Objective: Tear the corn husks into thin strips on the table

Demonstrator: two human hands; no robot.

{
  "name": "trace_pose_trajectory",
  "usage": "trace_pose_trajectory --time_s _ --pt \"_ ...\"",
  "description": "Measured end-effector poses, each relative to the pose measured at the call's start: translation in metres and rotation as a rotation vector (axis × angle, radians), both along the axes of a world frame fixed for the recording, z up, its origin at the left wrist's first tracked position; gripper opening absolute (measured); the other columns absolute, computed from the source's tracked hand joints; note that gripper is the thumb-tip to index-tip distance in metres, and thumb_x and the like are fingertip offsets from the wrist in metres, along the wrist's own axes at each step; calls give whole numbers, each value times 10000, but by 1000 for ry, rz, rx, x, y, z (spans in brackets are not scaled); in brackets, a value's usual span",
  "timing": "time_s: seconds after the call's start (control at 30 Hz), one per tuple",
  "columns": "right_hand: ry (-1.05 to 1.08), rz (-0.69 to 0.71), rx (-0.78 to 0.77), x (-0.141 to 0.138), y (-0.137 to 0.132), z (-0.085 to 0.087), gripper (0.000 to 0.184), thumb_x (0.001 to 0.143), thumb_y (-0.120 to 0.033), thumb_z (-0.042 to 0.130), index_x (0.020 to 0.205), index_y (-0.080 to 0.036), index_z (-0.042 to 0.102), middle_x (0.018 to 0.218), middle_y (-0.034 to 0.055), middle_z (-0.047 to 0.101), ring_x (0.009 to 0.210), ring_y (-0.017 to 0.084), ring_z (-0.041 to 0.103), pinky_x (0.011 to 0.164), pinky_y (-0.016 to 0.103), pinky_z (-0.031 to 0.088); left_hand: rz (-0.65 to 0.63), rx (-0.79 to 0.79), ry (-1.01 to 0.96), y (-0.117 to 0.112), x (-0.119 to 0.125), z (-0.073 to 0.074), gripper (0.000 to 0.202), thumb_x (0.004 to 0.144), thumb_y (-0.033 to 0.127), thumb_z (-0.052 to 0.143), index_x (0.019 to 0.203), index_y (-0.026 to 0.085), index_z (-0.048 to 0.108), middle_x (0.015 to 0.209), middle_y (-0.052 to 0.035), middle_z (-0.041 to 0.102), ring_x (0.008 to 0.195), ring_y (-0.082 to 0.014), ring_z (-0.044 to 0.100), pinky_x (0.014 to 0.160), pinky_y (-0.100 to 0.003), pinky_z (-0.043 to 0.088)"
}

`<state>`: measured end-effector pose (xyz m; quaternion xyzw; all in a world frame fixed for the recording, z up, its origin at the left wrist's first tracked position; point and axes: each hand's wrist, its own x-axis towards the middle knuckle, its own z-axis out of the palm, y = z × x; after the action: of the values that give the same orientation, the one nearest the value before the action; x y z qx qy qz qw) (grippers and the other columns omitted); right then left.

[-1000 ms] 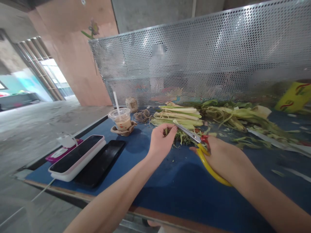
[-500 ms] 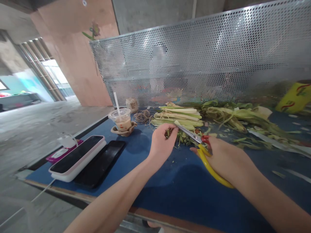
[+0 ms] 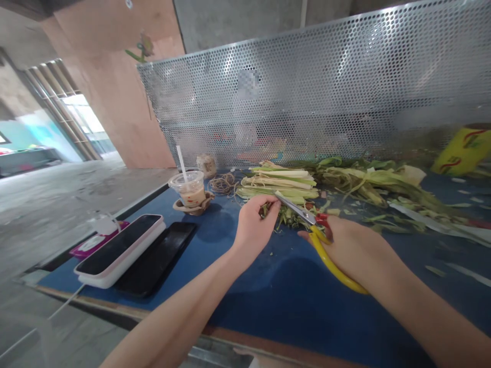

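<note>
My right hand (image 3: 351,240) is closed on a pair of scissors (image 3: 303,212) with metal blades, a yellow lower handle and a red upper one. The blades point left and reach the fingertips of my left hand (image 3: 255,220). That hand is pinched shut with thumb and fingers together; whatever is between them is small and mostly hidden. Just beyond lies a bundle of pale green leaf strips (image 3: 282,179), like husks, laid side by side. Small green trimmings (image 3: 289,219) are heaped under the blades, between my hands.
Long wilted leaves (image 3: 364,184) and scraps spread across the right of the blue tabletop (image 3: 261,306). Leftward are a lidded drink cup (image 3: 192,191) with a straw, a twine tangle (image 3: 222,184), a black phone (image 3: 157,260) and a pink-edged device (image 3: 123,250). A perforated metal screen (image 3: 291,92) stands behind.
The whole view has shifted very slightly. Both hands and the scissors keep nearly the same pose, with the blades still at my left fingertips.
</note>
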<state>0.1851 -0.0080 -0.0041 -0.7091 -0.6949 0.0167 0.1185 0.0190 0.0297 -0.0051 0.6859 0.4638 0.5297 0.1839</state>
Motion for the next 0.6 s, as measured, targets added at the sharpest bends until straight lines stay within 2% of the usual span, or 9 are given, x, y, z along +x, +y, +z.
trace_pose_trajectory --time_s 0.1,0.23,0.43,0.5,0.6 --pt "-15 0 33 1 1 -1 528 742 -657 340 794 -183 568 652 91 639 610 257 620 493 303 384 4 26 -10 1 0 0 127 735 194 528 735 174 654 760 -28 655 699 -141 549 628 -230 385" --pt "-20 13 29 1 2 -4 540 752 -655 322 779 -178 575 638 99 636 635 268 626 519 307 395 14 55 9 2 0 1 128 735 183 529 736 173 657 759 -31 660 694 -142 553 645 -235 393" --pt "51 -45 13 3 6 3 539 728 -668 348 770 -188 591 659 102 641 619 260 617 504 294 389 12 -52 -49 4 -1 0 142 736 228 541 749 165 668 746 -25 652 642 -121 521 610 -228 378" --pt "80 -68 8 14 8 8 557 749 -654 326 766 -173 606 651 112 636 606 250 612 509 294 388 -10 -112 -132 7 -2 -1 161 731 276 557 752 161 668 660 -4 614 559 -95 472 545 -218 351" --pt "49 -207 85 47 17 14 654 807 -622 207 811 -115 620 620 151 614 587 238 607 519 307 377 -126 -280 -425 10 1 -3 185 704 318 594 754 149 651 563 27 540 483 -65 434 484 -203 333"
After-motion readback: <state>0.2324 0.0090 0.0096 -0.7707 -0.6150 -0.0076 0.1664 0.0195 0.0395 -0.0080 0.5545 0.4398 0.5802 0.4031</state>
